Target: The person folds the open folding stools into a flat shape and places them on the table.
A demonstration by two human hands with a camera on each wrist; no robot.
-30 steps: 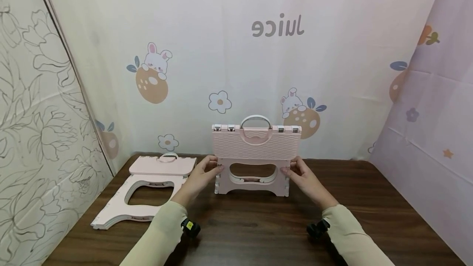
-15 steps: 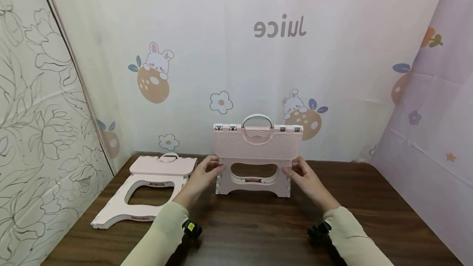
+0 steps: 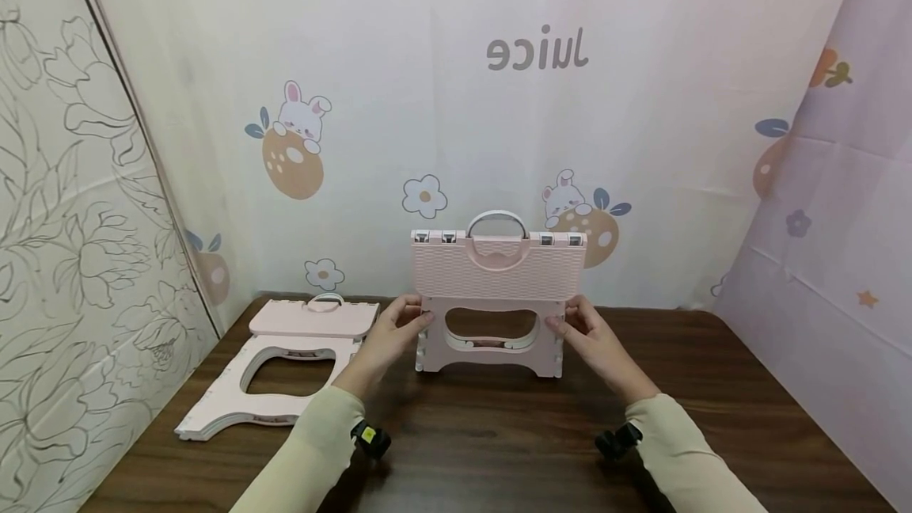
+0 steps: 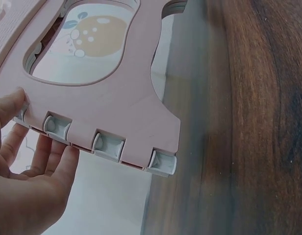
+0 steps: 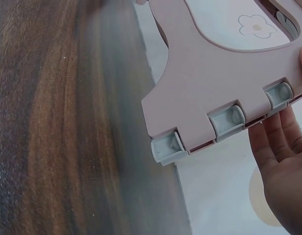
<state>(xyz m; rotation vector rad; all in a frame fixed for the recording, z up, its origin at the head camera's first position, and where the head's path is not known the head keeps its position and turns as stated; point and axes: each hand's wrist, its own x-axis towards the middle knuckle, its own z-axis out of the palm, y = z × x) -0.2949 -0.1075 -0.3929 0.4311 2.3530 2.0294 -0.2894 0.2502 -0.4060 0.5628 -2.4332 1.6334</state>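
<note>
A pink folding step stool (image 3: 499, 279), folded flat, stands upright on its edge at the table's middle, its white carry handle (image 3: 496, 216) up. My left hand (image 3: 390, 336) grips its left side edge, thumb on the front face and fingers behind. At the opposite edge my right hand (image 3: 594, 343) pinches it the same way. In the left wrist view the stool's white hinge pieces (image 4: 109, 145) line the edge beside my fingers. More hinge pieces (image 5: 227, 120) show beside my right hand (image 5: 288, 181) in the right wrist view. The stool's back is hidden.
A second pink folding stool (image 3: 207, 410), also folded, lies flat on the wooden table (image 3: 484, 450) to the left, near my left forearm. A printed curtain (image 3: 356, 141) hangs behind the table. Patterned cloths border both sides.
The upright stool's top and handle have risen slightly, while its lower edge has barely shifted. Both hands keep their hold at its sides. The stool lying flat has not moved.
</note>
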